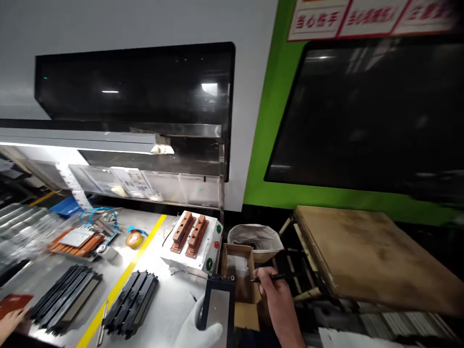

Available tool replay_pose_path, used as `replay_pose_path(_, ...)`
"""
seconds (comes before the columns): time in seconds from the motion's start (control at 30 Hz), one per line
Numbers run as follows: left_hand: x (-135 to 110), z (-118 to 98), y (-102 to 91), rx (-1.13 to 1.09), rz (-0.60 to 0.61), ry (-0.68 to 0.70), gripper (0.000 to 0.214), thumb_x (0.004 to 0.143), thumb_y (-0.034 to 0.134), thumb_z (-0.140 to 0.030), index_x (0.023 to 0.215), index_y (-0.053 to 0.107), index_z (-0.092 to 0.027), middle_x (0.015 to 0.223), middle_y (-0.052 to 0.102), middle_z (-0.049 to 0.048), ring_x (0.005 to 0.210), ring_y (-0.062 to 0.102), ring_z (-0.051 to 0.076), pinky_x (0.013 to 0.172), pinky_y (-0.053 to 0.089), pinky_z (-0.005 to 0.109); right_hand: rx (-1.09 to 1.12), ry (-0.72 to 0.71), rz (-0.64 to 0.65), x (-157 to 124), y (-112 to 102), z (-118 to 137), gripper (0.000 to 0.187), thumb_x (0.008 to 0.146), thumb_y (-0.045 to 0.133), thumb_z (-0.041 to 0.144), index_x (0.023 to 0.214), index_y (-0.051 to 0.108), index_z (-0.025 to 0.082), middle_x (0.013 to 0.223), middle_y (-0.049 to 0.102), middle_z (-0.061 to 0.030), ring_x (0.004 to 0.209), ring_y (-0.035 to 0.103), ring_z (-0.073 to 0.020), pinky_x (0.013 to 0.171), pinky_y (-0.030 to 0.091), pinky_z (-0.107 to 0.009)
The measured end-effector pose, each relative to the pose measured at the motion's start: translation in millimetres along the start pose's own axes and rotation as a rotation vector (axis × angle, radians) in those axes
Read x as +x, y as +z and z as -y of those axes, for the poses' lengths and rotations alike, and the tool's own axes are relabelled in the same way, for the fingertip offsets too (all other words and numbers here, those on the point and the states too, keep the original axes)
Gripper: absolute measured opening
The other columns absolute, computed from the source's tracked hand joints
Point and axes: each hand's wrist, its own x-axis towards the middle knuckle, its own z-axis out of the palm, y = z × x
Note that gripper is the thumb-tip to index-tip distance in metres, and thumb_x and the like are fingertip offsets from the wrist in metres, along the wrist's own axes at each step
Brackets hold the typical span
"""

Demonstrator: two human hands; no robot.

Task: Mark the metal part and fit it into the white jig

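My left hand (201, 331), in a white glove, grips a black rectangular frame (216, 309) with a grey inner panel, held upright at the bottom centre. My bare right hand (275, 292) is closed on a thin black pen-like tool (273, 278), its tip pointing left over an open cardboard box (237, 263). The box sits at the right edge of the steel worktable (174, 295), just right of the frame.
Two stacks of black frames (132, 304) (67, 297) lie on the table either side of a yellow stripe (123, 278). A white fixture with copper blocks (192, 239) stands behind. A bag-lined bin (255, 239), a wooden board (373, 251) and another person's hand (10, 321) are nearby.
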Motion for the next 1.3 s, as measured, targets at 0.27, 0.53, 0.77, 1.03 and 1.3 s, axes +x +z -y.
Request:
replay_pose_path(0.27,8,-8,39.6,0.072,0.107,0.106,0.066,0.048,0.089,-0.044,0.11,0.069,-0.032,0.109,0.076,0.0104,0.113,0.065,0.043,0.108,0.047,0.057,0.007,-0.04,0.047,-17,-18,18,0.042,0.092,0.05,0.062,0.082,0.055,0.021,0.062,0.039,0.0041,0.059,0.038,-0.0135,0.056,0.03,-0.026)
replay_pose_path(0.53,-9,-14,39.6,0.114,0.132,0.12,0.066,0.051,0.087,-0.041,0.115,0.069,-0.032,0.111,0.076,0.0099,0.118,0.063,0.041,0.106,0.049,0.054,-0.023,-0.037,-0.026,-21,-29,20,0.043,0.091,0.049,0.063,0.082,0.055,0.022,0.063,0.041,0.0032,0.059,0.042,-0.0147,0.056,0.034,-0.026)
replay_pose_path(0.77,-11,-8,39.4,0.148,0.11,0.104,0.072,0.053,0.084,-0.042,0.122,0.064,-0.037,0.105,0.077,0.0083,0.107,0.068,0.042,0.095,0.055,0.056,-0.002,-0.13,0.136,-20,-13,47,0.041,0.092,0.05,0.06,0.086,0.06,0.02,0.068,0.053,0.0001,0.07,0.052,-0.0179,0.068,0.04,-0.028)
replay_pose_path(1.03,4,3,49.4,0.125,0.103,0.122,0.07,0.045,0.088,-0.027,0.113,0.07,-0.032,0.102,0.077,0.0102,0.098,0.069,0.041,0.093,0.055,0.054,-0.049,-0.106,0.194,-9,2,48,0.043,0.093,0.049,0.061,0.086,0.059,0.02,0.066,0.052,0.0018,0.066,0.05,-0.0157,0.065,0.038,-0.027)
replay_pose_path(1.3,6,-1,47.8,0.004,0.044,0.116,0.073,0.059,0.085,-0.039,0.126,0.058,-0.027,0.112,0.074,0.0138,0.109,0.067,0.037,0.1,0.053,0.05,-0.051,-0.143,-0.045,-36,-23,33,0.037,0.093,0.052,0.055,0.084,0.063,0.021,0.078,0.062,-0.0033,0.077,0.06,-0.0192,0.073,0.048,-0.029)
